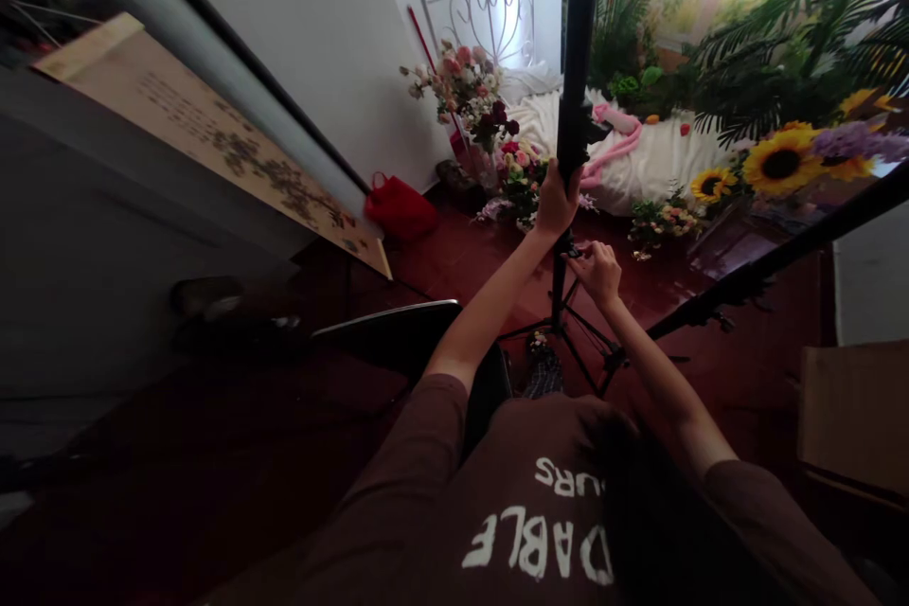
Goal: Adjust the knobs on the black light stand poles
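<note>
A tall black stand (580, 28) rises upright before me, its tripod legs spread on the dark red floor. My left hand (558, 199) is wrapped round its pole, just below a thick black collar. Lower down, my right hand (597, 270) pinches a small dark knob (570, 248) on the side of the pole. The fingertips partly cover this knob.
A second black pole (788, 256) slants across the right side. Beyond the stand are a white-draped bed (660, 166), bouquets (465, 80) and sunflowers (777, 161). A hanging scroll (213, 128), a red bag (400, 208) and a black chair (390, 331) are leftward; a cardboard box (856, 417) stands right.
</note>
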`<act>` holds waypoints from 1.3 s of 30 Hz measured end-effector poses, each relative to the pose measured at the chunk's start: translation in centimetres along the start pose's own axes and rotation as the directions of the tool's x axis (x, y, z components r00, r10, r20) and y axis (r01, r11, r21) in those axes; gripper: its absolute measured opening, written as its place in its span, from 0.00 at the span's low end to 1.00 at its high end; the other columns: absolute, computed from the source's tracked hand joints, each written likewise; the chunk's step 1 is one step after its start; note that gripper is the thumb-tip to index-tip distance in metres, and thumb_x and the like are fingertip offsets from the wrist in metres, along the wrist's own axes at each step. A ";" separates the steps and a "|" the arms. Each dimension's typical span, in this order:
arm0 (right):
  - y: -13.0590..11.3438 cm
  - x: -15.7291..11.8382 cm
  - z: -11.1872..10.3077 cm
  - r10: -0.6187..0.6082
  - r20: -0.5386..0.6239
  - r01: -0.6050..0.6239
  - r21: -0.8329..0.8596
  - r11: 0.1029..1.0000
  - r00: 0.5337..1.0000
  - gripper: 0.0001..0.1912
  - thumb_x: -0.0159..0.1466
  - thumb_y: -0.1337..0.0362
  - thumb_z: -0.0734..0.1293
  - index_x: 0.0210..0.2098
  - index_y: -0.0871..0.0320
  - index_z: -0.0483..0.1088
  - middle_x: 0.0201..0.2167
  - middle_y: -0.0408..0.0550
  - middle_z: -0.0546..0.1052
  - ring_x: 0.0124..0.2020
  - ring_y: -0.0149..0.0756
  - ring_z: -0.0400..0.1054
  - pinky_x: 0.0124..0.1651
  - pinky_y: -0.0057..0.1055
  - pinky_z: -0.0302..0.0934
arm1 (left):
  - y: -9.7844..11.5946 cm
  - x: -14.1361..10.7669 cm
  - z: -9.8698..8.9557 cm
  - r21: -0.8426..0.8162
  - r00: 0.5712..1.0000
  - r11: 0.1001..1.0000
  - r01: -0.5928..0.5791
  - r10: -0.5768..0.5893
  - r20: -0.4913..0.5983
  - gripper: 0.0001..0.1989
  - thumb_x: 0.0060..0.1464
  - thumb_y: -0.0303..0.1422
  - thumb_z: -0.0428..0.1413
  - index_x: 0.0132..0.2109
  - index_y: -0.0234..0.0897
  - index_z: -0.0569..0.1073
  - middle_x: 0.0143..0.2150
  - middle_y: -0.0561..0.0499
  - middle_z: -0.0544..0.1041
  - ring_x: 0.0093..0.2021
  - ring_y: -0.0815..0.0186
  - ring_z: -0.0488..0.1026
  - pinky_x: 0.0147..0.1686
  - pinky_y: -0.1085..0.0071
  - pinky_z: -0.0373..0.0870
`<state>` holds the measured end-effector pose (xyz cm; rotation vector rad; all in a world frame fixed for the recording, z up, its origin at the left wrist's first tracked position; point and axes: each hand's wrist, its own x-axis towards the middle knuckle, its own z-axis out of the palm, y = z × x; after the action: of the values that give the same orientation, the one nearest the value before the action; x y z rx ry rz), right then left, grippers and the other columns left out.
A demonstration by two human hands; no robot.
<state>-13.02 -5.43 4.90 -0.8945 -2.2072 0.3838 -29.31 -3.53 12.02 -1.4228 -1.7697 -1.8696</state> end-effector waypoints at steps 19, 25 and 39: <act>-1.7 -1.6 -0.4 0.465 0.627 -0.760 0.624 0.181 0.625 0.17 0.57 0.50 0.69 0.39 0.55 0.77 0.43 0.51 0.83 0.40 0.37 0.77 0.34 0.27 0.65 | 0.6 0.0 -0.5 -0.049 0.997 0.998 0.044 -0.041 0.063 0.22 0.65 0.48 0.47 0.57 0.38 0.64 0.32 0.52 0.73 0.31 0.70 0.75 0.37 0.72 0.71; 2.2 -6.5 -3.8 0.420 0.688 -0.773 0.632 0.055 0.592 0.13 0.61 0.56 0.67 0.40 0.54 0.79 0.39 0.49 0.83 0.41 0.37 0.79 0.44 0.31 0.70 | 0.8 -0.4 -0.4 -0.040 0.994 0.995 0.095 -0.093 0.062 0.25 0.66 0.45 0.47 0.65 0.41 0.58 0.38 0.48 0.78 0.33 0.68 0.77 0.38 0.71 0.74; 12.9 -19.1 -10.7 0.748 0.542 -0.658 0.728 -0.192 0.382 0.07 0.60 0.63 0.66 0.36 0.51 0.76 0.36 0.43 0.83 0.36 0.33 0.79 0.38 0.29 0.75 | 3.7 -12.2 2.1 0.096 0.938 0.947 0.307 -0.284 -0.200 0.28 0.69 0.39 0.38 0.71 0.36 0.49 0.72 0.38 0.56 0.73 0.59 0.54 0.72 0.54 0.50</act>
<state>10.57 -9.48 -3.71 -1.3059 -0.6562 1.8939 -19.41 -8.24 5.19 -0.9467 -2.0566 -1.9139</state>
